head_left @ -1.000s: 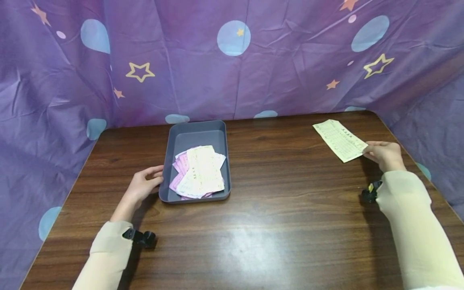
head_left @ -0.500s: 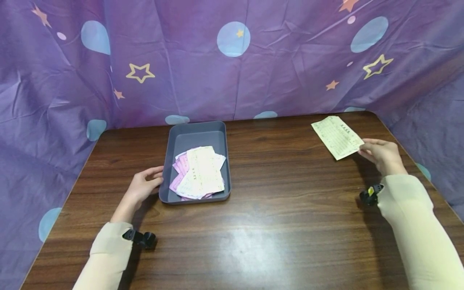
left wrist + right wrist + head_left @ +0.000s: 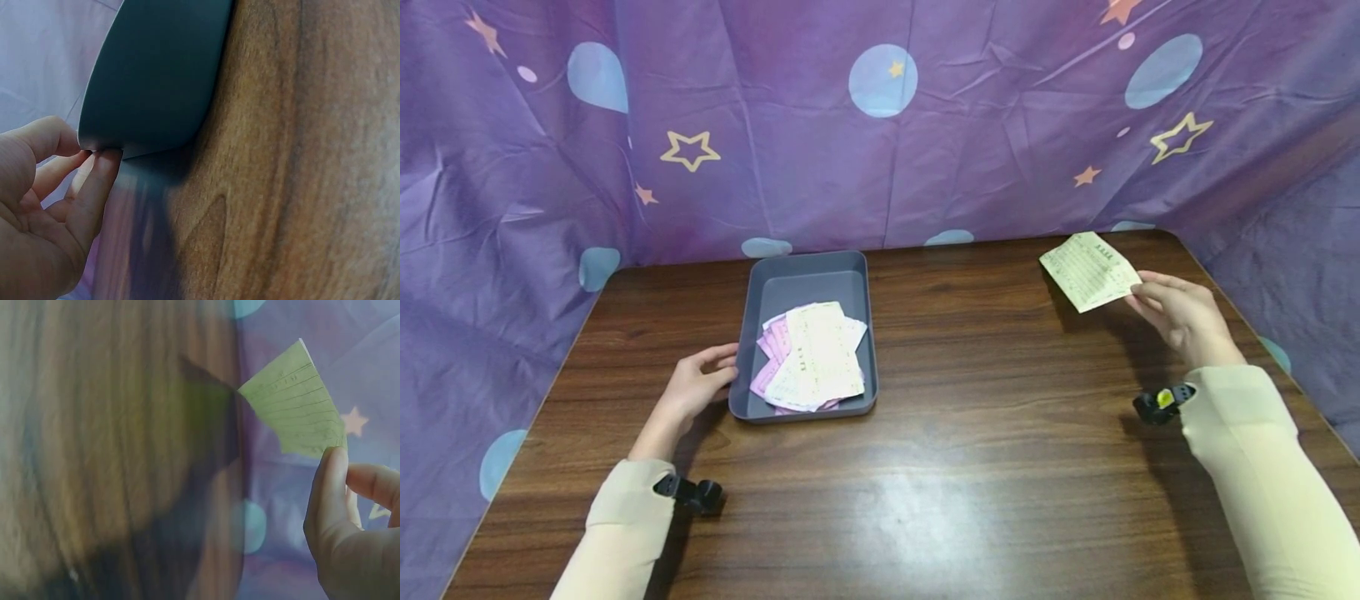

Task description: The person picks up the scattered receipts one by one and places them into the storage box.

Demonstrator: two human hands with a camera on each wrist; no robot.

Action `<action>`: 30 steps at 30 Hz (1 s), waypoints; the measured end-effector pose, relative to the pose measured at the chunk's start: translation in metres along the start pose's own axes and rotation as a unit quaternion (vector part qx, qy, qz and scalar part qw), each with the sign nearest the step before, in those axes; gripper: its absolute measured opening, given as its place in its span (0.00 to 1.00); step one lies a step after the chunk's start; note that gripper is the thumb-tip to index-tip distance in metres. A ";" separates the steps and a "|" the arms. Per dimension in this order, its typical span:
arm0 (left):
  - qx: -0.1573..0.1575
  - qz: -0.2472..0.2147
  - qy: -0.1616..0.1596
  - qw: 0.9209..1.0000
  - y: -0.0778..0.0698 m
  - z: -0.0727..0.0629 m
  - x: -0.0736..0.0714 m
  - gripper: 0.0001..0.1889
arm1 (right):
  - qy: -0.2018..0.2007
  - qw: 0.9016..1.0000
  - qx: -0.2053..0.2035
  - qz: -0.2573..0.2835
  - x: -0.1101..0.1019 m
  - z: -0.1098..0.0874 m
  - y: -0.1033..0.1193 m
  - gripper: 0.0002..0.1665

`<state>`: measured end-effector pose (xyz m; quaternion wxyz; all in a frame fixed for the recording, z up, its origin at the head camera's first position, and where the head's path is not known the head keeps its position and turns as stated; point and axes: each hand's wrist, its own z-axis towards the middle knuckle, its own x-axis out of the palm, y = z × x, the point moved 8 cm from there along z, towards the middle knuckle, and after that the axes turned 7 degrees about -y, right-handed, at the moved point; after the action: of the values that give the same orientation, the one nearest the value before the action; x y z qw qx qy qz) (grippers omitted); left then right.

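A pale yellow-green printed paper slip is pinched at its near right corner between the thumb and fingers of my right hand. It is lifted above the table at the back right, and ruled lines show in the right wrist view on the slip. My left hand touches the left outer side of a grey tray with its fingertips. In the left wrist view the fingertips meet the tray wall. Several white and pink printed slips lie overlapped in the tray's near part.
The brown wooden table extends between the tray and my right hand. Behind it hangs a purple cloth with stars and blue dots. A small black camera is strapped at my left wrist, another camera at my right.
My right hand has moved slightly left and away from me with the pinched slip, which now tilts more and is raised. My left hand and the tray have stayed still.
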<state>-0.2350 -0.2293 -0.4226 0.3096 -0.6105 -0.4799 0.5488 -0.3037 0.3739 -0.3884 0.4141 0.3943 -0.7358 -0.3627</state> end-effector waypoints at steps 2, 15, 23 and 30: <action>-0.001 -0.001 0.000 1.000 0.000 0.000 0.000 0.26 | 0.015 1.000 0.003 0.017 0.005 -0.003 0.000 0.19; 0.003 -0.005 0.003 1.000 -0.002 0.000 0.000 0.26 | 0.103 0.993 -0.003 0.052 0.046 -0.016 0.002 0.23; 0.005 -0.001 0.006 1.000 -0.001 0.000 0.000 0.26 | 0.148 0.987 -0.009 0.058 0.071 -0.028 0.003 0.21; 0.003 0.000 0.004 1.000 -0.001 -0.001 0.000 0.26 | 0.160 0.986 -0.013 0.047 0.093 -0.039 0.001 0.20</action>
<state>-0.2347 -0.2288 -0.4215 0.3135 -0.6120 -0.4767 0.5477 -0.3016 0.2848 -0.3420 0.5480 0.4069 -0.6731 -0.2845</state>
